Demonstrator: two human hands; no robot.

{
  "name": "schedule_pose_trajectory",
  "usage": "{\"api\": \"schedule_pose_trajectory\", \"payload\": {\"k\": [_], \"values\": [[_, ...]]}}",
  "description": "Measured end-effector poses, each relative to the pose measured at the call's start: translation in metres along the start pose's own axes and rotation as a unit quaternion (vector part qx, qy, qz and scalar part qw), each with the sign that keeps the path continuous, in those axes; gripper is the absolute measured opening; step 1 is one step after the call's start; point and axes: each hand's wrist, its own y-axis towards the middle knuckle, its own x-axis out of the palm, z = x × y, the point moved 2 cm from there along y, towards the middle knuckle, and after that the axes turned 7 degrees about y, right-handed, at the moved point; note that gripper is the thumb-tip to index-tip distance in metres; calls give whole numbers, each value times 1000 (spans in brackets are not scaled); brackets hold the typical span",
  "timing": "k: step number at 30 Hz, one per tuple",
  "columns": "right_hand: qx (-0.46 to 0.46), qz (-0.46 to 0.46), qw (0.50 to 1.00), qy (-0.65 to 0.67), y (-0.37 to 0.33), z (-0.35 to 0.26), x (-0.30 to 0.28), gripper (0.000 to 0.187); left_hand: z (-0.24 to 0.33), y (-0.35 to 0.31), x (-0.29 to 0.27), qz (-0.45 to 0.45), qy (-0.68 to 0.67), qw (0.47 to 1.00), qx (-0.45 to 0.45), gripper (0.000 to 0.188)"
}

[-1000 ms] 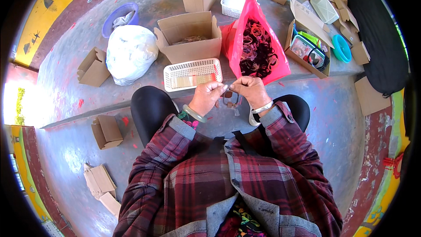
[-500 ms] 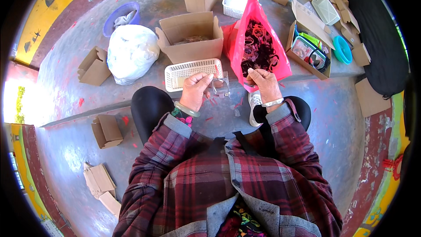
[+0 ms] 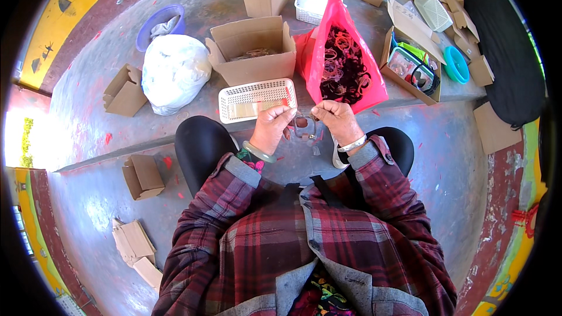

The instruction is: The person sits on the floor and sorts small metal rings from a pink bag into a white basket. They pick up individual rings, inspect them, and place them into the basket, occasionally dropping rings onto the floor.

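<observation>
My left hand (image 3: 271,130) pinches the upper corner of a small clear plastic piece (image 3: 304,130) in front of my knees. My right hand (image 3: 339,120) is closed at the piece's other side, its fingertips on a thin dark hair tie (image 3: 315,124) that runs along the plastic. How the tie sits on the piece is too small to tell. Just beyond my hands, an open pink plastic bag (image 3: 379,95) holds many dark and reddish hair ties (image 3: 345,70). To its left lies a cream lattice basket (image 3: 234,95) with flat tan strips inside.
Behind the basket stands an open cardboard box (image 3: 257,70), with a white stuffed bag (image 3: 175,76) and a purple basin (image 3: 146,26) to the left. At the right are a cardboard box of mixed items (image 3: 436,90) and a teal basket (image 3: 456,65). A raised step edge (image 3: 117,147) crosses the floor.
My right hand has moved left from the pink bag's near edge to the clear plastic piece. My left hand has shifted slightly right and down. Both hands now meet at the piece.
</observation>
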Motion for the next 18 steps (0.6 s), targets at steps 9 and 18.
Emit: {"api": "schedule_pose_trajectory", "payload": {"k": [9, 18], "values": [[16, 7, 1000, 7, -1, -4, 2, 13, -1, 1, -4, 16, 30, 999, 1, 20], [53, 52, 989, 126, -1, -2, -4, 10, 0, 1, -3, -41, -144, 987, -54, 36]]}}
